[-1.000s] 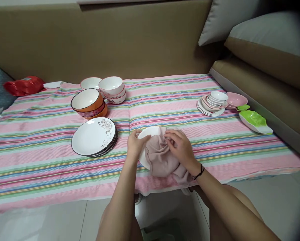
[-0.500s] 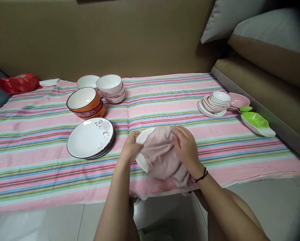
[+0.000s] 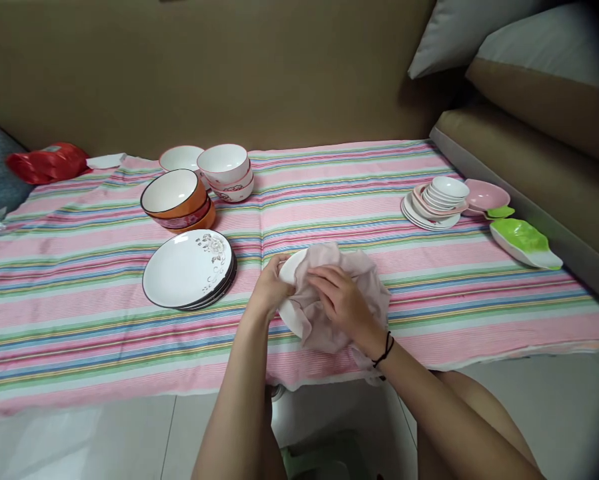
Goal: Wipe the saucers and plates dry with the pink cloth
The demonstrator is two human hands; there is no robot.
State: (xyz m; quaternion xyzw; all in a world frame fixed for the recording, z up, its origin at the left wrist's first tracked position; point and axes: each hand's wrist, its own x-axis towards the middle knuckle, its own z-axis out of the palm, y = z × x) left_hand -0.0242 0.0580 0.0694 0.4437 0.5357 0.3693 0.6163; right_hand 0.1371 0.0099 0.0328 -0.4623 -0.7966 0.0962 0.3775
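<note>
We've got a plate [image 3: 288, 267] under the cloth [image 3: 367, 283], right at the middle of the table's [image 3: 429, 293] front edge.

Our left hand [image 3: 272, 293] curls its fingers round the plate's left rim and grips it. Our right hand [image 3: 342, 303] has bent fingers bunched into the pink cloth, pressing it on the plate's face. The cloth hides most of that face, so we can't tell how much is wiped; we'd call this one mid-wipe, not yet set down with the others. Just to the left lies a stack of plates [image 3: 187, 270], with orange bowls [image 3: 177, 200] and white bowls [image 3: 224, 170] behind it toward the back edge. Small saucers [image 3: 437, 200] and a green dish [image 3: 524, 240] sit near the right edge. Which of those are finished, we can't say.
</note>
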